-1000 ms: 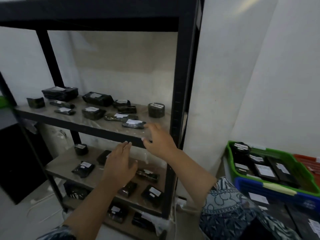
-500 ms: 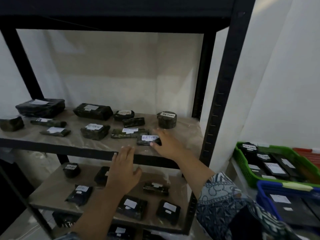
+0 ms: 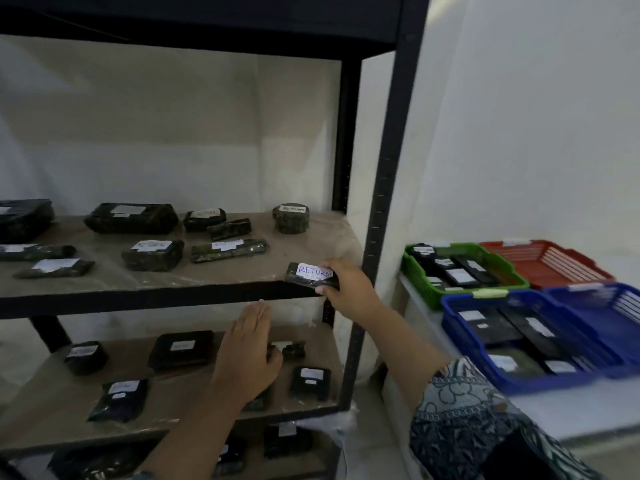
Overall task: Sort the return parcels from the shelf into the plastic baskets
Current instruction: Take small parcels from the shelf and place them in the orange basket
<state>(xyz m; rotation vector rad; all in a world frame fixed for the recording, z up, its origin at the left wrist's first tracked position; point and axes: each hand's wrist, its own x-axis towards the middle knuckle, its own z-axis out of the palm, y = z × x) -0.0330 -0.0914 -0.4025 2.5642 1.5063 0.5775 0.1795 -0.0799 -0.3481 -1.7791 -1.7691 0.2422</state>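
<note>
RETURN parcel (image 3: 309, 276): black-wrapped, at the front right edge of the shelf board (image 3: 284, 252).
Right hand (image 3: 348, 287): pinches its right end.
Left hand (image 3: 247, 351): flat, empty, lower down.
Handling: probably light, with slick wrap; best held across both faces.

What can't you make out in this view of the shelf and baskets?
Head view only:
- label end of the held parcel: covered by the right hand.
- small parcel on the lower shelf: partly behind the left hand.
- large parcel: cut off by the left edge.
- blue basket labels: too blurred to read.
</note>
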